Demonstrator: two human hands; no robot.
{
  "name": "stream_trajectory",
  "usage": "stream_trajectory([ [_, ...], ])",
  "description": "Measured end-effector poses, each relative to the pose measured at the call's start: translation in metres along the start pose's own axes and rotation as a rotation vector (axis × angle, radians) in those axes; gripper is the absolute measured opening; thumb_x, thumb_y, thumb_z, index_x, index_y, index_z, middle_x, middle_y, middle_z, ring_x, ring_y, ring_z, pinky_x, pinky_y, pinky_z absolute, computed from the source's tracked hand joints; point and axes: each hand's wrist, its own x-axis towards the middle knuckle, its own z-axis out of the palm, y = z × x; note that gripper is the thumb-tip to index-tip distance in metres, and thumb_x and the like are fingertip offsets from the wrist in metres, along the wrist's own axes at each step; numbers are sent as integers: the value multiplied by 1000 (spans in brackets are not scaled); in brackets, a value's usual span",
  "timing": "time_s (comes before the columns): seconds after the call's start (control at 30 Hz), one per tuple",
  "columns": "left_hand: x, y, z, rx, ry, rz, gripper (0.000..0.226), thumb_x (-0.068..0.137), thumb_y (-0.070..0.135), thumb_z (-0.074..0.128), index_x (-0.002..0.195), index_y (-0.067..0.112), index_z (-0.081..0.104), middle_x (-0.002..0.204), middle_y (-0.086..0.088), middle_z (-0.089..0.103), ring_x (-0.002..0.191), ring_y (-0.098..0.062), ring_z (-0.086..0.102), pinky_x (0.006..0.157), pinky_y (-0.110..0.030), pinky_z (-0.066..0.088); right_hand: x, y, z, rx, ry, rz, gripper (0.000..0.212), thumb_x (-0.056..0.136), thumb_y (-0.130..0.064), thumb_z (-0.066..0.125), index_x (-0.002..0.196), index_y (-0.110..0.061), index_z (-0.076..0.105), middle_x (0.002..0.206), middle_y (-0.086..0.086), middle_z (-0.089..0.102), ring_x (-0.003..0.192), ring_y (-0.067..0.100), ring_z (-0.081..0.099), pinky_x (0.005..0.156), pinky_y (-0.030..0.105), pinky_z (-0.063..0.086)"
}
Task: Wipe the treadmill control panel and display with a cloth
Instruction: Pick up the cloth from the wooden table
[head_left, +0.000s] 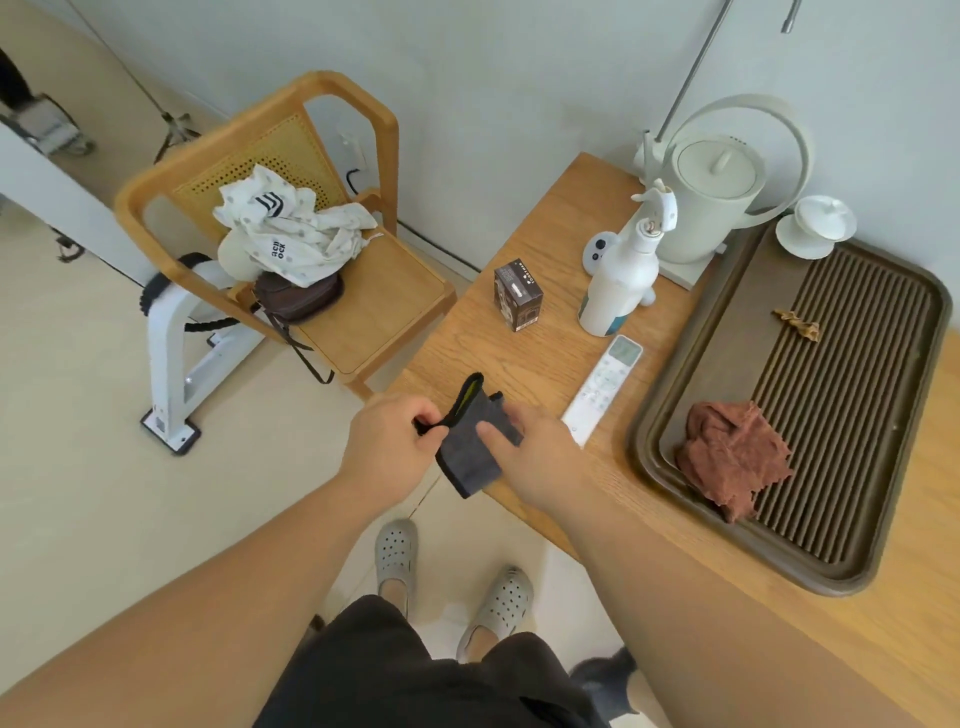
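Two hands, both yours, meet over the near left corner of the wooden tabletop (561, 218).

1. Left hand (387, 441): fingers curled, pinching the dark edge strip of the grey cloth (470, 457).
2. Right hand (535, 457): thumb pressed on top of the grey cloth, fingers under it, gripping it.
3. Grey cloth: folded, with a yellow lining showing at its upper edge, held between your hands partly over the tabletop's edge and partly over the floor.
4. Remote control (602, 389): white, lying flat just beyond your right hand.
5. Spray bottle (618, 280): white, upright, beside a small dark box (518, 296).
6. Kettle (717, 197): cream, at the wall end.
7. Tea tray (857, 415): brown, ribbed, carrying a crumpled brown cloth (727, 457); a white lidded cup (818, 226) stands at its far corner.
8. Wooden chair (384, 301): left of the tabletop, holding spotted clothing (291, 228) and a dark bag (298, 296).
9. White machine frame (166, 332): on the floor beside the wooden chair.
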Motion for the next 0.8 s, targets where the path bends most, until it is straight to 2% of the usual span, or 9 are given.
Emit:
stream_trajectory([
  [0.13,-6,10,-53,-83,66,73,13,88,18,74,84,26,65,82,18,61,88,-3,53,77,-12,37,4,-57,-2,338,-57,24,58,96,-60,58,143,-27,57,131,-13,61,126,14,56,106,41,48],
  [0.2,-9,9,-81,-88,92,110,17,88,18,75,84,30,63,82,19,59,87,-4,52,76,-14,37,2,-87,1,494,-97,15,44,97,-56,61,130,-28,67,124,-16,67,120,11,60,100,35,49],
  [0.27,-9,0,-109,-81,172,129,13,86,16,76,84,24,65,84,14,62,86,-10,54,77,-25,43,1,-116,9,565,-116,-45,29,96,-48,67,116,-29,74,111,-14,73,108,9,66,88,29,49],
  [0.3,-9,-7,-122,-89,235,137,10,85,13,76,84,18,67,87,9,64,87,-11,55,78,-26,45,3,-130,15,568,-109,-83,24,96,-44,69,112,-28,76,108,-13,74,105,9,68,85,28,51],
  [0.33,-8,-15,-136,-112,295,134,9,84,11,76,85,14,69,92,5,65,87,-8,55,79,-21,45,6,-145,21,559,-98,-120,23,95,-42,71,110,-27,77,105,-11,75,103,9,69,86,29,53],
  [0.43,-1,-44,-173,-181,406,87,7,84,12,76,88,15,72,105,9,64,96,5,55,80,-3,37,18,-197,44,533,-103,-161,27,92,-47,73,107,-26,78,103,-7,77,102,11,70,88,31,54],
  [0.53,9,-86,-210,-260,433,47,10,84,14,77,83,22,71,102,16,64,101,8,56,81,-4,39,33,-253,74,536,-118,-179,28,94,-44,72,99,-18,78,100,10,76,93,19,70,81,31,50],
  [0.67,15,-156,-279,-362,394,-62,14,83,15,79,80,26,71,94,11,70,92,-4,62,79,-15,48,55,-331,125,536,-105,-157,11,96,-24,71,93,-17,79,93,-1,76,93,16,70,78,25,49],
  [0.8,-2,-221,-345,-401,437,-145,10,84,16,80,83,23,73,92,11,72,88,0,63,74,-8,46,70,-406,185,437,-136,-178,15,93,-17,65,88,-8,75,82,0,68,80,15,60,72,29,46],
])
